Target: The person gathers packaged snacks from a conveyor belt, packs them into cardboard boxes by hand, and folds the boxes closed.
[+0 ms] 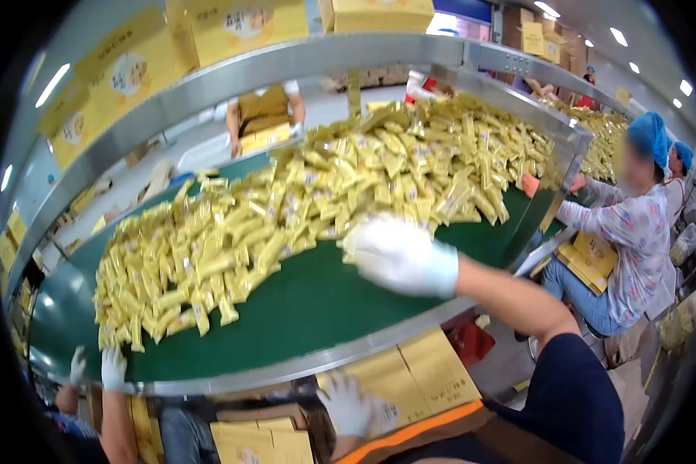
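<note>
My right hand (398, 254), in a white glove, is over the green conveyor belt (317, 288) at the near edge of a big heap of small yellow wrapped packets (286, 205). Motion smears its fingers, so whether a packet is in them does not show. Lower down, my left hand (349, 406), also gloved in white, lies with fingers spread on a yellow cardboard box (410, 379) at my lap. Printing is visible on the box.
A metal rail (286, 62) arches above the belt, with yellow cartons (124, 73) on it. At right sits a co-worker (622, 216) in a blue cap. Another person's gloved hands (113, 368) are at the belt's left end. Someone stands across the belt (263, 112).
</note>
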